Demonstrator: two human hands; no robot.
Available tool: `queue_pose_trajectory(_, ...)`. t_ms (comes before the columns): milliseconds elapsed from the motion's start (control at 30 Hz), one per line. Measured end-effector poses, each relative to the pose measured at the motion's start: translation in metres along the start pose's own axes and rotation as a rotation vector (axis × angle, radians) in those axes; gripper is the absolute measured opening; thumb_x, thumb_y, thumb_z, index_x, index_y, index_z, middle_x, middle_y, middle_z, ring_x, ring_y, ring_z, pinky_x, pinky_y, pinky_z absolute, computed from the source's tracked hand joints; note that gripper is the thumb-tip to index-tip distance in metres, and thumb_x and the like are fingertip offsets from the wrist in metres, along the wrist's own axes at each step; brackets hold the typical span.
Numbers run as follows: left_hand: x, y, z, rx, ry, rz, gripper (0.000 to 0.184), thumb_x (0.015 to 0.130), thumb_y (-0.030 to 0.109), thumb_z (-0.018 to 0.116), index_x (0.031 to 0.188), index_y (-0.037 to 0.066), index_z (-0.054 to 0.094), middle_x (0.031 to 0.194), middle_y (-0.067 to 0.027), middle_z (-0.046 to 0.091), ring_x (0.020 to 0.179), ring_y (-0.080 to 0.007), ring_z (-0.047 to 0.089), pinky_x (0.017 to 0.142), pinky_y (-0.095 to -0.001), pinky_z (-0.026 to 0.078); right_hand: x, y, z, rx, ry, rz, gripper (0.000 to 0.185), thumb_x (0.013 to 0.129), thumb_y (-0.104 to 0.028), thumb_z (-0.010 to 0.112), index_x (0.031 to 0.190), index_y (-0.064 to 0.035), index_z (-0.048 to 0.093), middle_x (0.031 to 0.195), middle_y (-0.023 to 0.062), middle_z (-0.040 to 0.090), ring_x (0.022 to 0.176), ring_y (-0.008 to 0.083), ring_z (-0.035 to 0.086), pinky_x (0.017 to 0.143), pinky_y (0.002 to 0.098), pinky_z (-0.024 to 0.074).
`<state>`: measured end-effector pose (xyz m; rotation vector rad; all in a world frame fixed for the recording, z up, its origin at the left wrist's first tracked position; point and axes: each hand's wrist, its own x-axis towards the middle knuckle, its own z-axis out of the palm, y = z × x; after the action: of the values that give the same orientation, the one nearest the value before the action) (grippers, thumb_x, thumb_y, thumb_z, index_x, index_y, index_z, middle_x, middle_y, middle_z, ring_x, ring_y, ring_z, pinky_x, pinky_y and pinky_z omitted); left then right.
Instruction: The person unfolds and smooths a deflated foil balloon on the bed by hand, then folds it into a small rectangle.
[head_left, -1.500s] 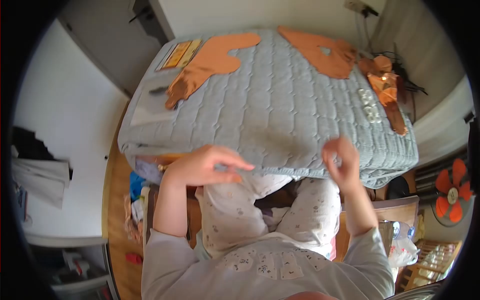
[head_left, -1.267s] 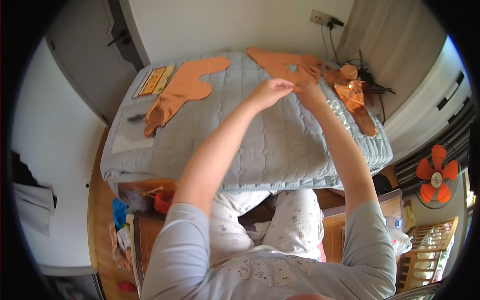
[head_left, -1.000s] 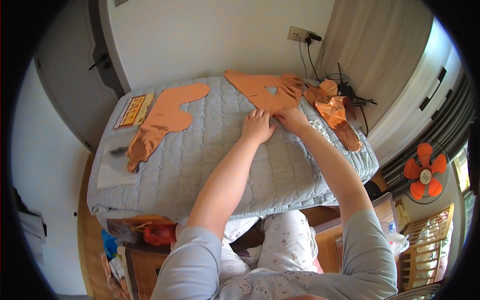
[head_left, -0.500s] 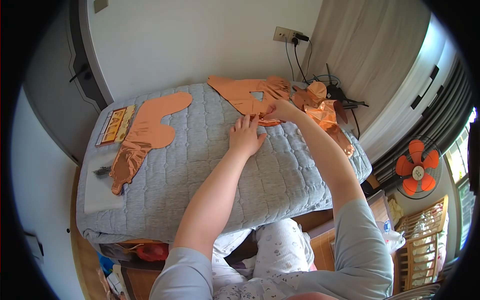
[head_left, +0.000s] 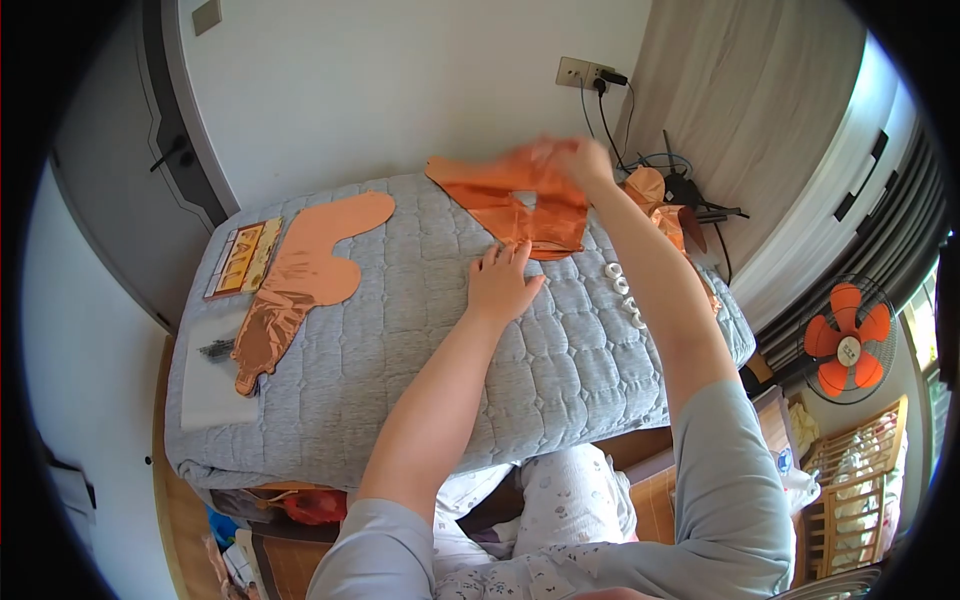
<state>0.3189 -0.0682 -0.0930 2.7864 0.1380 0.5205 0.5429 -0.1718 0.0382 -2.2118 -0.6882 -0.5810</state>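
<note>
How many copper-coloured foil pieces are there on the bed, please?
3: a left piece beside the printed card, a middle piece, and a right piece, partly behind the right arm, which may hide more.

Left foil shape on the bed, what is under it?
The lower end of the foil shape overlaps a pale sheet; the bed shows around most of it. Anything fully covered cannot be seen.

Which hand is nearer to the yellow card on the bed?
Left. The left hand lies to the right of the yellow card; the right hand, blurred, is farther right, at the orange foil.
</note>
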Motion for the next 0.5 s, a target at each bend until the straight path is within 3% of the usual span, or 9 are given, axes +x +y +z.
queue_pose_trajectory(33,0.001,0.001,0.000,0.008,-0.006,0.005,0.070,0.098,0.054,0.058,0.157,0.020,0.042,0.158,-0.0092,0.047,0.147,-0.0307,0.040,0.116,-0.0534,0.030,0.005,-0.013,-0.009,0.000,0.009,0.004,0.025,0.087,-0.026,0.066,0.098,-0.0058,0.076,0.088,0.0157,0.073,0.081,0.0323,0.070,0.073,0.0433,0.0554)
queue_pose_trajectory(100,0.001,0.000,0.004,0.000,0.011,0.010,0.069,0.096,0.054,0.060,0.155,0.021,0.045,0.157,-0.0093,0.049,0.146,-0.0305,0.040,0.115,-0.0532,0.030,0.020,-0.030,-0.024,-0.128,0.441,-0.251,0.024,0.087,-0.027,0.067,0.100,-0.0092,0.077,0.100,0.0154,0.076,0.097,0.0323,0.072,0.082,0.0431,0.0562)
queue_pose_trajectory(133,0.001,0.000,0.004,-0.011,0.031,0.005,0.067,0.095,0.053,0.063,0.153,0.022,0.049,0.156,-0.0094,0.050,0.145,-0.0303,0.041,0.114,-0.0531,0.031,0.026,-0.036,-0.030,-0.130,0.451,-0.246,0.024,0.087,-0.027,0.067,0.100,-0.0092,0.077,0.100,0.0154,0.076,0.097,0.0323,0.072,0.082,0.0431,0.0562)
queue_pose_trajectory(200,0.000,0.002,0.002,0.014,-0.008,0.001,0.068,0.096,0.054,0.061,0.154,0.023,0.046,0.157,-0.0075,0.049,0.146,-0.0296,0.040,0.114,-0.0532,0.030,0.034,-0.049,-0.042,-0.066,-0.024,-0.162,0.022,0.089,-0.027,0.068,0.102,-0.0116,0.077,0.101,0.0130,0.076,0.097,0.0338,0.070,0.085,0.0448,0.0563)
queue_pose_trajectory(233,0.002,0.002,-0.001,0.034,-0.042,-0.013,0.069,0.097,0.054,0.060,0.156,0.023,0.044,0.158,-0.0057,0.047,0.147,-0.0289,0.039,0.115,-0.0534,0.030,0.038,-0.057,-0.050,-0.061,-0.012,-0.162,0.022,0.089,-0.027,0.068,0.102,-0.0116,0.077,0.101,0.0130,0.076,0.097,0.0338,0.070,0.085,0.0448,0.0563)
queue_pose_trajectory(300,0.003,0.005,-0.005,0.037,-0.046,-0.022,0.069,0.097,0.055,0.059,0.156,0.023,0.044,0.158,-0.0056,0.047,0.147,-0.0287,0.039,0.115,-0.0530,0.030,0.045,-0.074,-0.067,-0.063,0.234,-0.289,0.023,0.089,-0.029,0.068,0.104,-0.0141,0.078,0.104,0.0122,0.075,0.098,0.0338,0.070,0.087,0.0446,0.0561)
queue_pose_trajectory(400,0.001,0.002,-0.002,0.044,-0.069,-0.026,0.070,0.097,0.056,0.058,0.157,0.024,0.043,0.159,-0.0054,0.045,0.148,-0.0283,0.038,0.115,-0.0525,0.029,0.047,-0.096,-0.097,-0.145,0.186,-0.230,0.025,0.092,-0.027,0.069,0.110,-0.0114,0.077,0.103,0.0145,0.074,0.096,0.0342,0.070,0.085,0.0412,0.0551)
queue_pose_trajectory(433,0.002,0.002,-0.003,0.042,-0.069,-0.019,0.070,0.097,0.057,0.057,0.158,0.024,0.042,0.160,-0.0053,0.045,0.148,-0.0281,0.038,0.116,-0.0524,0.029,0.051,-0.100,-0.109,-0.121,0.286,-0.328,0.025,0.091,-0.025,0.069,0.111,-0.0122,0.077,0.107,0.0148,0.073,0.100,0.0344,0.069,0.087,0.0408,0.0547)
queue_pose_trajectory(500,0.003,0.004,-0.006,0.042,-0.088,-0.033,0.070,0.098,0.057,0.056,0.158,0.024,0.042,0.161,-0.0053,0.044,0.149,-0.0277,0.037,0.116,-0.0522,0.028,0.050,-0.112,-0.132,-0.050,0.306,-0.293,0.023,0.092,-0.023,0.069,0.111,-0.0116,0.076,0.110,0.0139,0.073,0.101,0.0346,0.068,0.088,0.0411,0.0540)
